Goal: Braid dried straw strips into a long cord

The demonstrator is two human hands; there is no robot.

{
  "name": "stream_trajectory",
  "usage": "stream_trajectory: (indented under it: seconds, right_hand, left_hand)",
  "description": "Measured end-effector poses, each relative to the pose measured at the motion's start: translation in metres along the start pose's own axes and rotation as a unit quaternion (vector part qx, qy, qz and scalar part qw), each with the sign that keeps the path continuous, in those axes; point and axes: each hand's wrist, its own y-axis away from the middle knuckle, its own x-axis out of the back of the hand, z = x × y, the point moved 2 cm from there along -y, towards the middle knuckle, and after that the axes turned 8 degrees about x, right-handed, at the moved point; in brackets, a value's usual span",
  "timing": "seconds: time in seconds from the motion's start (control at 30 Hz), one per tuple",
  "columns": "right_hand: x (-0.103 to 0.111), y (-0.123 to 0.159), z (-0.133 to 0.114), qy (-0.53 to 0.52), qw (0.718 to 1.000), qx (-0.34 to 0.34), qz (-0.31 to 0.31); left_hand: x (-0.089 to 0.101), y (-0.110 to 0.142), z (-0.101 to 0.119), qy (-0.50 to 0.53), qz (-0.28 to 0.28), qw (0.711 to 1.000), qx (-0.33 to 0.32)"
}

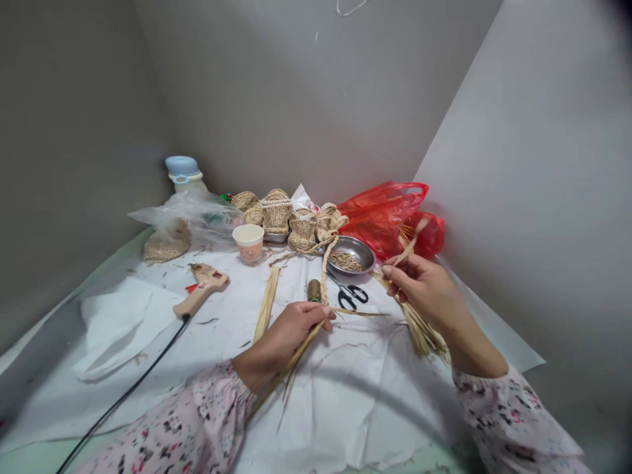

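Pinched in my left hand (pixel 303 326) is the working end of a straw braid (pixel 324 273). The plaited part runs away from me toward the metal bowl, while loose strands fan out to the right and back under my wrist. My right hand (pixel 419 283) is raised at the right, thumb and fingers closed on a pale straw strip (pixel 409 249) whose upper tip is blurred. Below that hand lies a bundle of dry straw (pixel 419 332). Just beyond my left hand stands a spool of thread (pixel 314 290), and black-handled scissors (pixel 353 296) lie beside it.
A metal bowl (pixel 363 249) holds straw bits. Woven straw pieces (pixel 276 212), a paper cup (pixel 249 243) and a red plastic bag (pixel 375 214) line the back. At left are a corded glue gun (pixel 203 289), a clear bag (pixel 192 214) and a blue-lidded bottle (pixel 182 171). Flat straw strips (pixel 267 303) lie mid-table.
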Motion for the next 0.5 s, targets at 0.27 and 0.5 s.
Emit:
stream_trajectory:
  seconds: [0.27,0.5]
  right_hand:
    - [-0.035,0.02,-0.012,0.062,0.976,0.201,0.049]
    - [-0.06,0.043,-0.017,0.144,0.889,0.42,-0.113]
  left_hand:
    - [0.001,-0.002,-0.005,0.06,-0.004,0.997,0.045]
    - [-0.001,0.001,0.0,0.132,-0.019,0.99,0.041]
